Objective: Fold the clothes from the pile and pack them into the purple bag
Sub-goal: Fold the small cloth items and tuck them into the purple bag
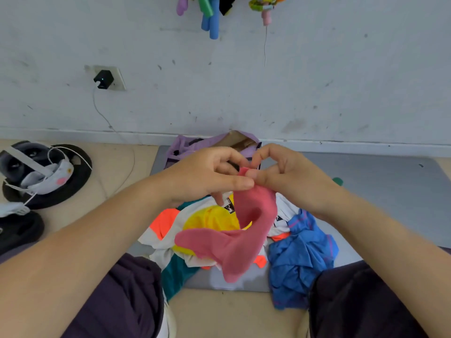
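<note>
Grey mat (390, 191) on floor, near edge: clothes pile (210, 223) between knees. Left hand (205, 174) and right hand (285, 174) fingers pinch pink garment (234, 242) hanging over pile. Purple bag (185, 145) at mat's far edge, against wall.

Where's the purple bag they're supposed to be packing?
In the head view the purple bag sits mid-frame at the foot of the wall, on the far edge of the grey mat, partly hidden behind the left hand and right hand.

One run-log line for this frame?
both hands pinch pink garment | raised over pile | purple bag behind
</note>
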A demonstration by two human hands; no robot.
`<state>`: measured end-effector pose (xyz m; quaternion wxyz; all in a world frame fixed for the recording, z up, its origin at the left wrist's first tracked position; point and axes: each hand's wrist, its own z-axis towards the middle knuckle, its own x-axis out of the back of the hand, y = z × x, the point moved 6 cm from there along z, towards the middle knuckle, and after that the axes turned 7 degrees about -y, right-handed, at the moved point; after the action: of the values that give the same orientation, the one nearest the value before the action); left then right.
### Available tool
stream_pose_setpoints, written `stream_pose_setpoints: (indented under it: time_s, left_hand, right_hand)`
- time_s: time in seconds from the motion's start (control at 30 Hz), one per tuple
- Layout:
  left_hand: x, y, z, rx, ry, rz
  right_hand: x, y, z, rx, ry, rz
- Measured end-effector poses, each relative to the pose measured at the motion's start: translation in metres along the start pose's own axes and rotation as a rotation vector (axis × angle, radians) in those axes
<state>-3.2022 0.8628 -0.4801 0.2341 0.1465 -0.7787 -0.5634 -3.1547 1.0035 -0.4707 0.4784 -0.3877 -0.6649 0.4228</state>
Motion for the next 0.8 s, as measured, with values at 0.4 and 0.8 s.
stream_pose_setpoints:
  time_s: [0.4, 0.8]
  left_hand:
    - [0.048, 0.007, -0.019, -0.112, 0.452, -0.019]
    - [-0.031, 0.01, -0.015, -0.087, -0.05, -0.16]
  right_hand:
    - [0.01, -0.004, -0.017, -0.068, -0.16, -0.254]
    - [-0.005, -0.015, -0.029, 0.057, -0.17, -0.075]
